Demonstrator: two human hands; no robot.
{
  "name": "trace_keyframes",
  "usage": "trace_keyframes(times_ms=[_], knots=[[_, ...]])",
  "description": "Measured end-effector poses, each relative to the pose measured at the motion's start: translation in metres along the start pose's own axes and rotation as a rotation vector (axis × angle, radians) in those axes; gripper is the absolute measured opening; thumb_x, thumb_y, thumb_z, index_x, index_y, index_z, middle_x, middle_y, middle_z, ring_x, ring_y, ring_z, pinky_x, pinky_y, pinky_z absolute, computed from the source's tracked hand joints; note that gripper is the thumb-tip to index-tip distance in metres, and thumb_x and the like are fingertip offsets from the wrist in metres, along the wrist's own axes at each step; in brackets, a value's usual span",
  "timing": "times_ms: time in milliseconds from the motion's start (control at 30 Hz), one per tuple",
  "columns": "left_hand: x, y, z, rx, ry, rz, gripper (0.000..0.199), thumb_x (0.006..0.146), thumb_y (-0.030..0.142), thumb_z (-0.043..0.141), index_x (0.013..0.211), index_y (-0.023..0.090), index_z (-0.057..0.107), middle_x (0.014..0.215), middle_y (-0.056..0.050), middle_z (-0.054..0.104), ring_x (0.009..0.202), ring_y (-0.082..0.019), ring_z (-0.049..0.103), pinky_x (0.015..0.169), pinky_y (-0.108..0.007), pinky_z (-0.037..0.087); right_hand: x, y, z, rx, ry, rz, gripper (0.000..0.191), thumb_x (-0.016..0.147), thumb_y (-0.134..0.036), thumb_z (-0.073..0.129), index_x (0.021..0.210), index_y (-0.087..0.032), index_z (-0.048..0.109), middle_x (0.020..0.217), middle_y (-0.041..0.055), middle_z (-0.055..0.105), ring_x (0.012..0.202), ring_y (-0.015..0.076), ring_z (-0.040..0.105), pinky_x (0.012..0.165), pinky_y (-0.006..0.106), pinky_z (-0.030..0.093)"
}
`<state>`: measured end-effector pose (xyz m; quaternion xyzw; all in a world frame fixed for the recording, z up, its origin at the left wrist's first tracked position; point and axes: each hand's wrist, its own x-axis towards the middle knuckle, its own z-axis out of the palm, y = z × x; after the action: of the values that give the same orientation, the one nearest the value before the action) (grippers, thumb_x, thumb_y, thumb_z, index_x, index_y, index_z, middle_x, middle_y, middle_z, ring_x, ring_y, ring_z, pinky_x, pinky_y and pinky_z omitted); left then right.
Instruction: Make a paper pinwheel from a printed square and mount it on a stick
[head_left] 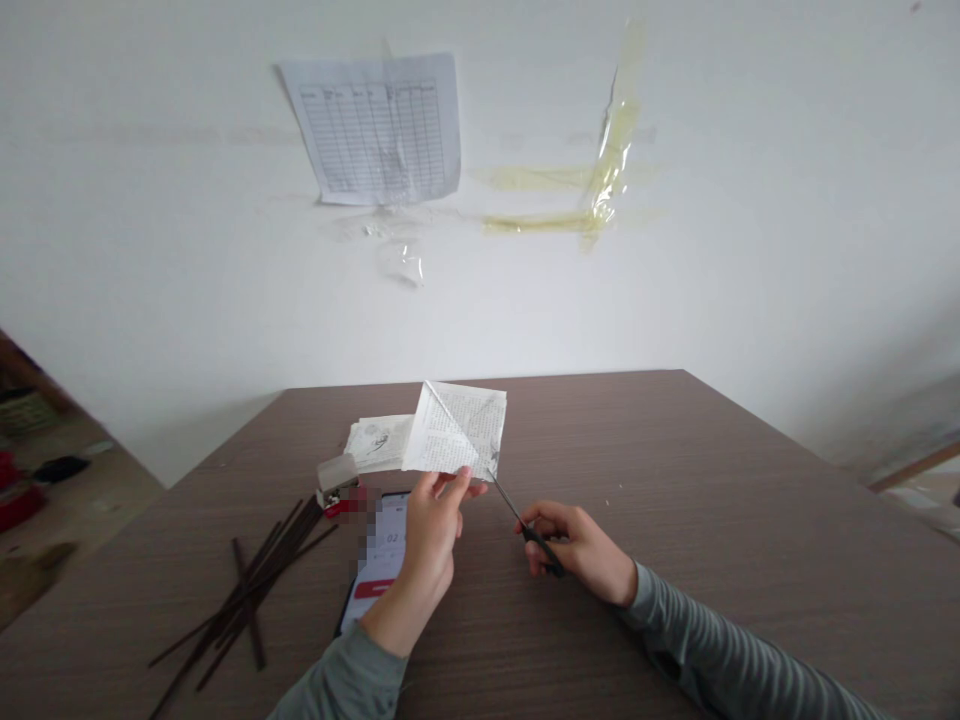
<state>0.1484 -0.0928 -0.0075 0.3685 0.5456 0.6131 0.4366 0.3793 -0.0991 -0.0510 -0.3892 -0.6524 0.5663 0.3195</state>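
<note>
Fold is done on the printed paper sheet (459, 430), which is pinched by the left hand (431, 530) over the brown table (750, 520). Scissors (526, 526) are clamped in the right hand (577, 552), tips at the sheet's corner; no cut can be made out.

**Free tabletop (750, 520) right of the right hand (577, 550)**
Left side blocked by dark sticks (247, 590) and a phone (379, 560) beside the left hand (431, 530).

Sticks (247, 590) left of phone (386, 550), stapler (337, 478) behind phone, folded paper (457, 430) on table (712, 480)
</note>
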Motion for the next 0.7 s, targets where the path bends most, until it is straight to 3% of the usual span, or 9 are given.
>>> trace_keyframes(times_ms=[700], knots=[[0.0026, -0.0043, -0.0007, -0.052, -0.001, 0.018, 0.025, 0.09, 0.032, 0.1, 0.097, 0.023, 0.078, 0.105, -0.012, 0.091, 0.081, -0.028, 0.095, 0.041, -0.018, 0.03, 0.0, 0.0002, 0.0008, 0.006, -0.009, -0.011, 0.039, 0.094, -0.056, 0.093, 0.114, -0.026, 0.079, 0.079, 0.0004, 0.083, 0.073, 0.022, 0.067, 0.079, 0.039, 0.056]])
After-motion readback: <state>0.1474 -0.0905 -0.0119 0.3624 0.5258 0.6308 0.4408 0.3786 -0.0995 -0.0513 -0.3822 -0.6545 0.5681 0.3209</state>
